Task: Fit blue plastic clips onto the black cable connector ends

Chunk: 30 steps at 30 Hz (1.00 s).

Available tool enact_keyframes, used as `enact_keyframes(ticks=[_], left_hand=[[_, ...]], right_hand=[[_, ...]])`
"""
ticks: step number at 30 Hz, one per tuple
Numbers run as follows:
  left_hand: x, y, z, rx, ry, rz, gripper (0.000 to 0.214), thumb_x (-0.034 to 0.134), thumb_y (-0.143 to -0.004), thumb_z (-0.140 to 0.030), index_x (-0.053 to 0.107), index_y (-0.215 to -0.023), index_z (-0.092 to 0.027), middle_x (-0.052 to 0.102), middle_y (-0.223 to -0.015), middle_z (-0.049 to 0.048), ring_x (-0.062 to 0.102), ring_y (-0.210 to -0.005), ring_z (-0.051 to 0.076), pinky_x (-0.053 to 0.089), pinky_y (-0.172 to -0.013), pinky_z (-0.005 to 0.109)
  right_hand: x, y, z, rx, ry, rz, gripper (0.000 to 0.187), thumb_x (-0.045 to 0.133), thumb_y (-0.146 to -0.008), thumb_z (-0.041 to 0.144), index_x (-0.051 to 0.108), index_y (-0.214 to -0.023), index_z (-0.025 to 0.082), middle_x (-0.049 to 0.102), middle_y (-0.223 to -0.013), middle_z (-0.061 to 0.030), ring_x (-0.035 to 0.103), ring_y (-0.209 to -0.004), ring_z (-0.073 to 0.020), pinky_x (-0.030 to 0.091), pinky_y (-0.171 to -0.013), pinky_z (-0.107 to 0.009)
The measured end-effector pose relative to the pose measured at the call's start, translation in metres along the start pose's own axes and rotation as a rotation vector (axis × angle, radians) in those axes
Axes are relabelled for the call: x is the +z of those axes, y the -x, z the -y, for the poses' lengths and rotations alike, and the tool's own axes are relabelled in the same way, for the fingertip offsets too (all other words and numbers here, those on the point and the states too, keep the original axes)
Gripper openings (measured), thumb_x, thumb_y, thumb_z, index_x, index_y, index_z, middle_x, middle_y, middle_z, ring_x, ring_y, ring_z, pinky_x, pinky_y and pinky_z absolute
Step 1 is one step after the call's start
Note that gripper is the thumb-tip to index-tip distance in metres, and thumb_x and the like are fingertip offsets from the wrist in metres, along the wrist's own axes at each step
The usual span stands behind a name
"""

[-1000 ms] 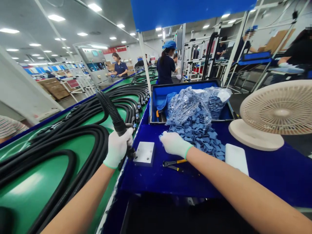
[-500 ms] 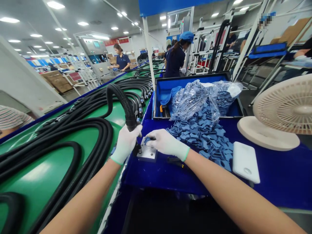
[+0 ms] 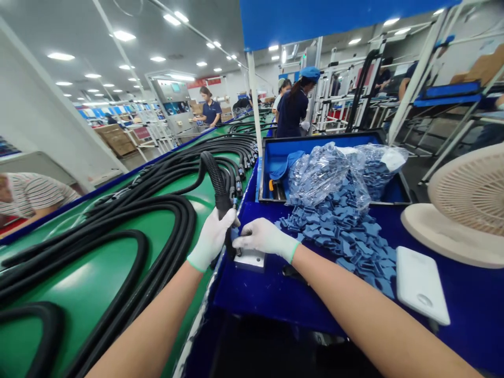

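Note:
My left hand (image 3: 212, 237), in a white glove, is wrapped round the end of a black corrugated hose (image 3: 214, 176), which arches up and back over the green surface. My right hand (image 3: 262, 237), gloved too, pinches a small blue plastic clip (image 3: 235, 232) against the hose end; the fingers hide most of the clip. Below both hands a metal block (image 3: 252, 260) with holes sits at the blue table's left edge. A short dark spring-like piece (image 3: 238, 252) shows beside the block. To the right of my right hand lies a heap of blue plastic clips (image 3: 346, 236).
Several black hoses (image 3: 157, 210) lie along the green conveyor (image 3: 90, 278) on the left. Behind the clips stands a blue-lined tray (image 3: 271, 149) with plastic bags (image 3: 326, 170). A white power bank (image 3: 421, 283) and a beige fan (image 3: 468, 194) are at the right. Co-workers (image 3: 293, 107) stand farther off.
My right hand has brought the blue clip from above the metal block leftward to the hose end. My left hand still grips the hose. The view has shifted slightly.

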<state>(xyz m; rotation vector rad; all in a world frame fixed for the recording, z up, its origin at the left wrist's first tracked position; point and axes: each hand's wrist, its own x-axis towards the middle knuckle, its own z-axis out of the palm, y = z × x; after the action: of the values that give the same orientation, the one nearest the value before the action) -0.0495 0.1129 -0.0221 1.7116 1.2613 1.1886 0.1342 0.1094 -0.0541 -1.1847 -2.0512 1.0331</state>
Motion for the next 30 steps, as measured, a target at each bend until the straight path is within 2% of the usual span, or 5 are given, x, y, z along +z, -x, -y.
enact_keyframes(ticks=[5, 11, 18, 26, 30], left_hand=[[-0.090, 0.043, 0.031, -0.210, -0.171, -0.079, 0.056, 0.046, -0.095, -0.065, 0.054, -0.122, -0.016, 0.068, -0.092, 0.0067, 0.064, -0.070, 0.019, 0.055, -0.065, 0.032], [-0.181, 0.146, 0.058, -0.502, -0.653, 0.043, 0.051, 0.053, -0.090, -0.053, 0.069, -0.120, -0.014, 0.070, -0.126, 0.0150, 0.063, -0.122, 0.035, 0.041, -0.113, 0.046], [-0.189, 0.220, 0.069, -0.685, -0.947, 0.269, 0.067, 0.068, -0.069, -0.034, 0.066, -0.134, -0.016, 0.069, -0.131, 0.0181, 0.065, -0.121, 0.040, 0.044, -0.109, 0.046], [-0.230, 0.185, 0.061, -0.711, -0.963, 0.359, 0.075, 0.064, -0.075, -0.052, 0.061, -0.137, -0.010, 0.065, -0.138, 0.0180, 0.061, -0.126, 0.038, 0.045, -0.110, 0.042], [-0.234, 0.175, 0.060, -0.736, -0.845, 0.463, 0.075, 0.075, -0.063, -0.057, 0.069, -0.122, -0.011, 0.071, -0.126, 0.0161, 0.068, -0.114, 0.036, 0.052, -0.100, 0.037]], right_hand=[[0.003, 0.007, 0.003, -0.057, 0.076, -0.002, 0.031, 0.071, -0.086, 0.051, 0.078, -0.085, 0.021, 0.071, -0.079, 0.0000, 0.060, -0.070, -0.0138, 0.037, -0.062, -0.024], [0.010, 0.007, -0.002, -0.060, 0.208, -0.032, 0.018, 0.068, -0.087, 0.037, 0.079, -0.096, 0.025, 0.075, -0.091, 0.0000, 0.067, -0.082, -0.0174, 0.044, -0.073, -0.025], [0.011, 0.008, -0.002, -0.052, 0.220, 0.012, 0.019, 0.065, -0.087, 0.030, 0.078, -0.099, 0.023, 0.076, -0.099, 0.0004, 0.067, -0.082, -0.0166, 0.045, -0.068, -0.024], [0.004, 0.019, -0.003, -0.006, 0.012, 0.054, 0.020, 0.064, -0.087, 0.029, 0.076, -0.100, 0.019, 0.075, -0.090, -0.0008, 0.067, -0.071, -0.0157, 0.046, -0.064, -0.025], [0.001, 0.029, 0.004, -0.011, -0.009, 0.052, 0.019, 0.061, -0.088, 0.026, 0.076, -0.098, 0.019, 0.074, -0.087, -0.0016, 0.068, -0.073, -0.0167, 0.048, -0.067, -0.026]])
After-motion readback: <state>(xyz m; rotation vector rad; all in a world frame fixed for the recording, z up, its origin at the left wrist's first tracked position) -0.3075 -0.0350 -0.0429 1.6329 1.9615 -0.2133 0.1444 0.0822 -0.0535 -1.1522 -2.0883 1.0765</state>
